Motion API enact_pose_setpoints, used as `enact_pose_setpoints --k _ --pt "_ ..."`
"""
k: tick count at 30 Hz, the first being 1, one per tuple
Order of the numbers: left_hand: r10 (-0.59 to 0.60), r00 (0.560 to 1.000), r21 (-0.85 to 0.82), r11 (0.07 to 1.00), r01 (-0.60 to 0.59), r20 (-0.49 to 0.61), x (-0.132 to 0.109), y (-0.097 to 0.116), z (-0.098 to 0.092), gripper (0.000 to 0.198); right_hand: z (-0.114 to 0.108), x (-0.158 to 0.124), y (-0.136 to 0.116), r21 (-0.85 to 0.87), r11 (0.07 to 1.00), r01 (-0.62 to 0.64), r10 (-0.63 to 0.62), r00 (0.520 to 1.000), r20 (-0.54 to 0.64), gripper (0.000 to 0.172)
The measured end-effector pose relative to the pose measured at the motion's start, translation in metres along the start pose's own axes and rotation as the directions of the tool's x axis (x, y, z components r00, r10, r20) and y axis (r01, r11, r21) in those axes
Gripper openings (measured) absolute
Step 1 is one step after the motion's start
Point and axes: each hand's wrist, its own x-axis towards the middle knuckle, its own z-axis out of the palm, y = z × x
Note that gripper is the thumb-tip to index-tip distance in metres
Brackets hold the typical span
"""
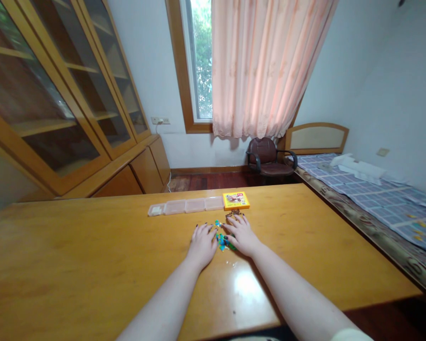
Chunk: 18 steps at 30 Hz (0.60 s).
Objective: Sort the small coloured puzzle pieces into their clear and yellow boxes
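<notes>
A small heap of blue and green pieces lies on the wooden table between my hands; the pieces are too small to name exactly. My left hand rests palm down at the heap's left side, its fingers spread and its thumb close to the pieces. From the right, my right hand reaches over the heap's edge with fingers apart, its thumb at the blue and green pieces and partly covering them. Just past its fingertips are small dark brown pieces. A few more blue bits sit ahead of the heap.
A yellow box with a printed lid lies behind the brown pieces. Left of it runs a row of clear plastic trays. Beyond the wooden table stand a brown armchair, a bed and a glass-door cabinet.
</notes>
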Motion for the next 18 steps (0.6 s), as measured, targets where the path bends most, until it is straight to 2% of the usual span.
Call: enact_pose_setpoints --k 6,10,18 --pt "0.013 0.999 0.012 1.0 -0.013 0.043 -0.001 0.0 0.005 0.039 0.001 0.0 -0.004 -0.028 1.0 0.002 -0.001 0.999 0.048 0.049" --pt "-0.017 0.999 0.025 1.0 0.016 0.028 -0.001 0.0 0.002 0.036 0.001 0.0 -0.003 -0.05 0.998 0.047 -0.042 0.995 0.092 0.046" --pt "-0.11 0.994 0.029 0.994 0.11 0.005 0.0 -0.002 -0.003 0.034 0.004 0.002 0.013 -0.077 0.986 -0.151 0.15 0.988 -0.023 0.045"
